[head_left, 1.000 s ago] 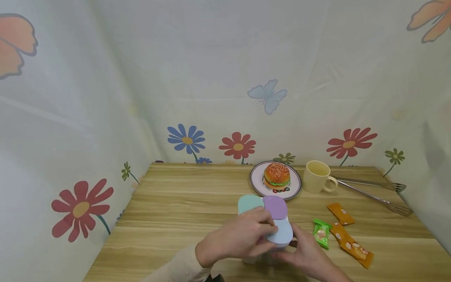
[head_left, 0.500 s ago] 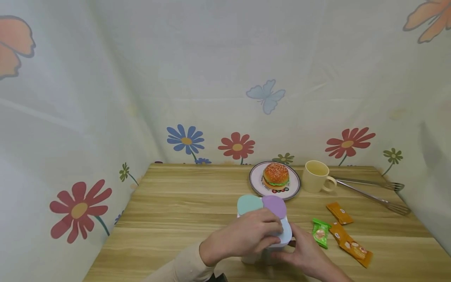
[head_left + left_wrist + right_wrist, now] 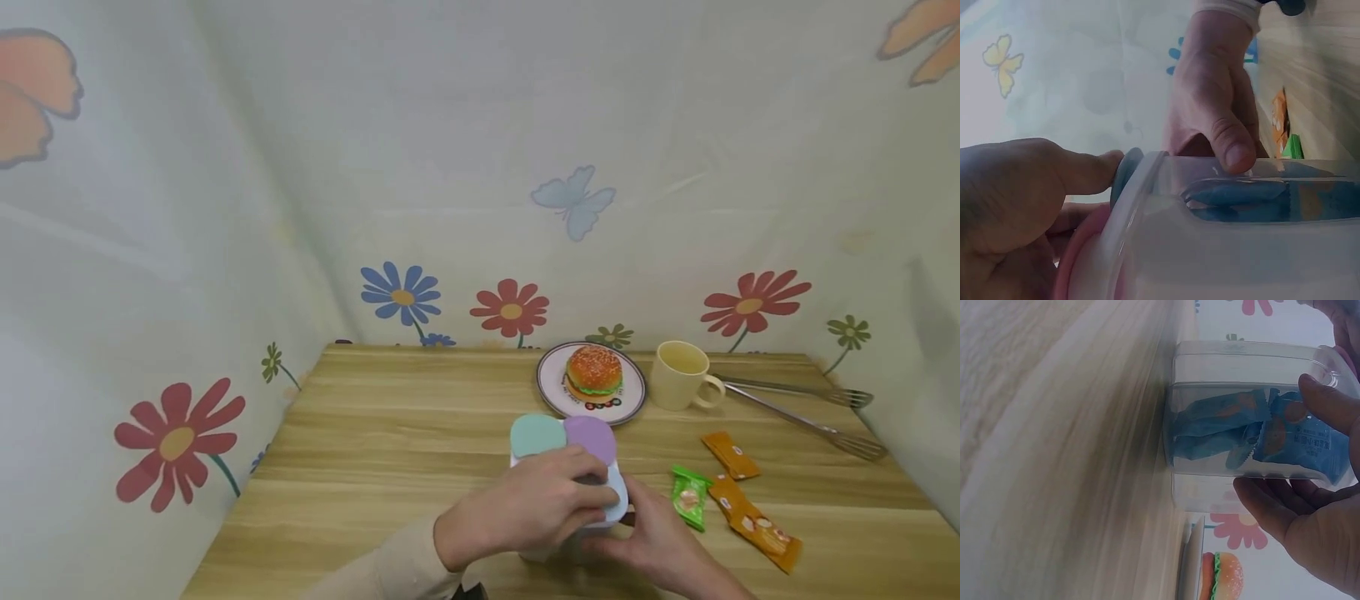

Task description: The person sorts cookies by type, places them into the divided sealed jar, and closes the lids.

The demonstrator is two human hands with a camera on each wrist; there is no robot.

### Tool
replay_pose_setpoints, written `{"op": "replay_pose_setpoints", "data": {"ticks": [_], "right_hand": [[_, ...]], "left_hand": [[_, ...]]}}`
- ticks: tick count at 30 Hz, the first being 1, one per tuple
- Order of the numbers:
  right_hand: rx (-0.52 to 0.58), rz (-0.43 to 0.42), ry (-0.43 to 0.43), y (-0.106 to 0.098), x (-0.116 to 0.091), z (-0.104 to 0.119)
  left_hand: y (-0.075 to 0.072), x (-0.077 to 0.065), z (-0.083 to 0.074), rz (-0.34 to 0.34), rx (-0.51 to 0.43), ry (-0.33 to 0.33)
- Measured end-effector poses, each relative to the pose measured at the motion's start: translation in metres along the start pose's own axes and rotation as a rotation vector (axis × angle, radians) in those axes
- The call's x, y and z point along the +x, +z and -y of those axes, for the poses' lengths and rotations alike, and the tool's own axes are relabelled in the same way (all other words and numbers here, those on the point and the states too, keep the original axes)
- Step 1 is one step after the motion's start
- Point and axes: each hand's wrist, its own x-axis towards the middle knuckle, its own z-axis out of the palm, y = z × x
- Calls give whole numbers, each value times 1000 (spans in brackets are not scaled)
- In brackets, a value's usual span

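A clear plastic storage box (image 3: 1210, 369) stands on the table under rounded teal (image 3: 537, 435), purple (image 3: 591, 439) and light blue lids (image 3: 617, 498); a pink lid (image 3: 1082, 250) shows in the left wrist view. Blue snack packets (image 3: 1222, 425) lie inside one compartment. From above, my left hand (image 3: 536, 504) holds the light blue lid, its fingers curled and its thumb at the edge. The palm hides part of the lids. On the right side, my right hand (image 3: 656, 537) grips the box, thumb on one face and fingers on another.
Behind the box is a plate (image 3: 551, 392) with a toy hamburger (image 3: 595, 371). A yellow mug (image 3: 678, 377) stands right of it, near two metal utensils (image 3: 806, 417). Orange packets (image 3: 753, 521) and a green packet (image 3: 690, 498) lie to the right. A patterned curtain surrounds the table.
My left hand has shifted slightly right across the light blue lid, its fingers now at the lid's right edge. The right hand keeps its grip on the box. The head view has shifted a little.
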Motion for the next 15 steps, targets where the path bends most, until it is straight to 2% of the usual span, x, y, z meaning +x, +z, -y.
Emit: {"op": "replay_pose_setpoints", "data": {"ticks": [6, 15], "right_hand": [[-2, 11, 3, 0, -1, -4], [-2, -10, 17, 0, 0, -5]], "left_hand": [[3, 1, -4, 13, 26, 18], [12, -3, 1, -80, -41, -8]]}}
